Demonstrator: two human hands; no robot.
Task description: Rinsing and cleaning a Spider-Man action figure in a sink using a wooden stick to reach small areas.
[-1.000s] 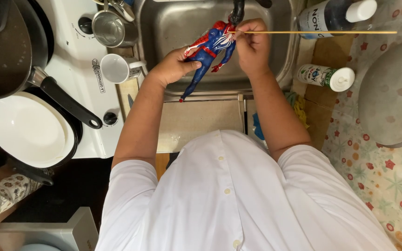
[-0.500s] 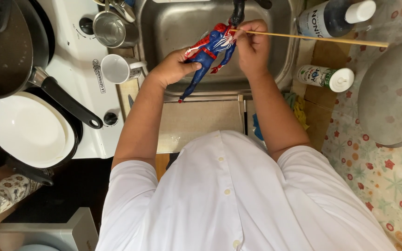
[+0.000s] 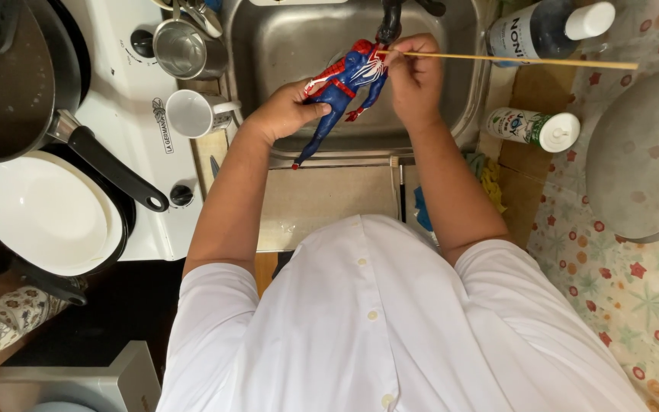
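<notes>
- Looking down past a white buttoned shirt [image 3: 375, 320], both forearms reach forward over the counter edge to a steel sink [image 3: 299, 46].
- The left hand [image 3: 284, 114] wraps around the lower body and legs of a red-and-blue toy figure [image 3: 341, 88], fingers closed on it, so the figure hangs tilted over the sink basin with its head up near the dark tap [image 3: 389, 23].
- The right hand [image 3: 415, 80] pinches a thin wooden stick [image 3: 512, 59] in a tight fist, one tip pressed at the figure's head and shoulder, the rest running out to the right over the counter.
- Compared with a second ago, the stick's far end sits slightly lower and swings a little toward the person, while the figure and the left hand barely shift; I judge the stick is being worked in small strokes against the figure's upper part.
- Left of the sink stand a white mug [image 3: 192, 113] and a steel pot [image 3: 184, 47]; further left lie a white plate [image 3: 43, 210] and a black pan [image 3: 9, 84].
- Right of the sink are two bottles [image 3: 532, 126] with white caps, one lying flat, and a grey round lid [image 3: 642, 152].
</notes>
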